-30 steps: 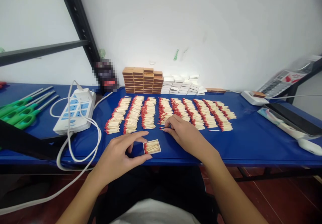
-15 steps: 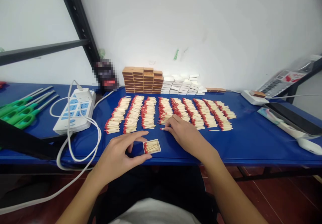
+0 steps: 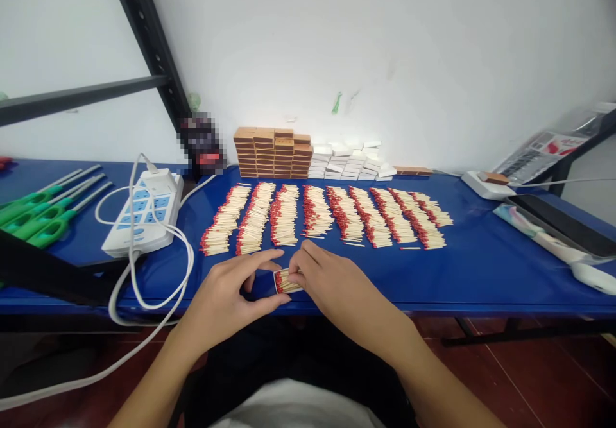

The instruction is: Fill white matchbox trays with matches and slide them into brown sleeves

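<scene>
A small white matchbox tray (image 3: pixel 276 285) lies near the table's front edge, filled with red-headed matches (image 3: pixel 283 282). My left hand (image 3: pixel 235 287) curves around the tray's left end, thumb by the near side and forefinger beyond the far side, fingers apart. Over the right part of the tray, my right hand (image 3: pixel 327 280) has thumb and fingers pinched together on a match, its tips down at the matches inside; the match itself is mostly hidden. Beyond both hands, several slanted rows of loose matches (image 3: pixel 254 219) are spread on the blue table (image 3: pixel 457 280).
Behind the rows stand stacked brown matchboxes (image 3: pixel 274 155) and piled white trays (image 3: pixel 353 162). A power strip (image 3: pixel 144 213) with looping cables and green-handled tools (image 3: pixel 48 216) lie left. At right are a plastic-wrapped black item (image 3: pixel 568 222) and a white adapter (image 3: pixel 486 187).
My right hand has moved left and nearer, from the table by the match rows to above the tray. The match at its fingertips has left the table. My left hand stays put.
</scene>
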A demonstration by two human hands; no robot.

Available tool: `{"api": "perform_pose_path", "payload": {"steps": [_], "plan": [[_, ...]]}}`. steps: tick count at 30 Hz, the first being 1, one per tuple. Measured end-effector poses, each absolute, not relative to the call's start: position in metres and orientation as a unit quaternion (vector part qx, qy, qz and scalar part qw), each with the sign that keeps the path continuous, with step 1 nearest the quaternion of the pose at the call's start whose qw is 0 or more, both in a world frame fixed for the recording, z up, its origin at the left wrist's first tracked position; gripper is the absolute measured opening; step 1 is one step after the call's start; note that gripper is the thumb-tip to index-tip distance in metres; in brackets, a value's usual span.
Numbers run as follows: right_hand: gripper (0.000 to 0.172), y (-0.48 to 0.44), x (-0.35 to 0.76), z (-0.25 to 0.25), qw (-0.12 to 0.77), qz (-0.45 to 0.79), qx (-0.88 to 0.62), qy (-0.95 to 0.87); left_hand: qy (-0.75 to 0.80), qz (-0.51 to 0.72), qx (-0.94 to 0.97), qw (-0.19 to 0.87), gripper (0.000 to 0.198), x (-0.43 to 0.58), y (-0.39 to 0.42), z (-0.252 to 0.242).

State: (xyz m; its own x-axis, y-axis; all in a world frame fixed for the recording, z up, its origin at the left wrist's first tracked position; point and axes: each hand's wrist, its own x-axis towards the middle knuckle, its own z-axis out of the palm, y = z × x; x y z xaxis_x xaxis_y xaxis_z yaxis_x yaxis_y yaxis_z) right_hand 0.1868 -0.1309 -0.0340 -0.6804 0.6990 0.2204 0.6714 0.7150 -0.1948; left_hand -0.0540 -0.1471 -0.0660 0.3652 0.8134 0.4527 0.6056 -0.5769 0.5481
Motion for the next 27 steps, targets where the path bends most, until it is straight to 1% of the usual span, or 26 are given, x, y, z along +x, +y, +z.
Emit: {"api": "perform_pose_path", "payload": {"steps": [3,5,8,13,16,18,21,24,27], "plan": [[0.008,-0.130,0.186,-0.036,0.108,0.056,-0.371,-0.920,0.436,0.356,0.813,0.147,0.062,-0.053,-0.147,-0.066],[0.008,-0.130,0.185,-0.035,0.106,0.055,-0.369,-0.922,0.437,0.355,0.813,0.149,0.063,-0.053,-0.147,-0.065],[0.006,-0.131,0.184,-0.033,0.127,0.054,-0.373,-0.917,0.440,0.353,0.812,0.149,0.063,-0.053,-0.148,-0.066],[0.009,-0.129,0.190,-0.025,0.159,0.093,-0.378,-0.907,0.438,0.354,0.812,0.150,0.062,-0.054,-0.149,-0.065],[0.006,-0.116,0.204,-0.023,0.199,0.110,-0.412,-0.882,0.439,0.355,0.811,0.152,0.064,-0.054,-0.148,-0.065],[0.007,-0.103,0.214,-0.026,0.221,0.091,-0.450,-0.861,0.439,0.354,0.811,0.155,0.064,-0.053,-0.147,-0.065],[0.008,-0.087,0.225,-0.035,0.219,0.057,-0.489,-0.842,0.440,0.353,0.810,0.158,0.063,-0.053,-0.147,-0.065],[0.007,-0.080,0.227,-0.041,0.211,0.062,-0.490,-0.843,0.441,0.351,0.811,0.157,0.063,-0.053,-0.148,-0.065],[0.010,-0.080,0.225,-0.044,0.211,0.075,-0.486,-0.845,0.442,0.349,0.811,0.157,0.064,-0.053,-0.148,-0.064]]}}
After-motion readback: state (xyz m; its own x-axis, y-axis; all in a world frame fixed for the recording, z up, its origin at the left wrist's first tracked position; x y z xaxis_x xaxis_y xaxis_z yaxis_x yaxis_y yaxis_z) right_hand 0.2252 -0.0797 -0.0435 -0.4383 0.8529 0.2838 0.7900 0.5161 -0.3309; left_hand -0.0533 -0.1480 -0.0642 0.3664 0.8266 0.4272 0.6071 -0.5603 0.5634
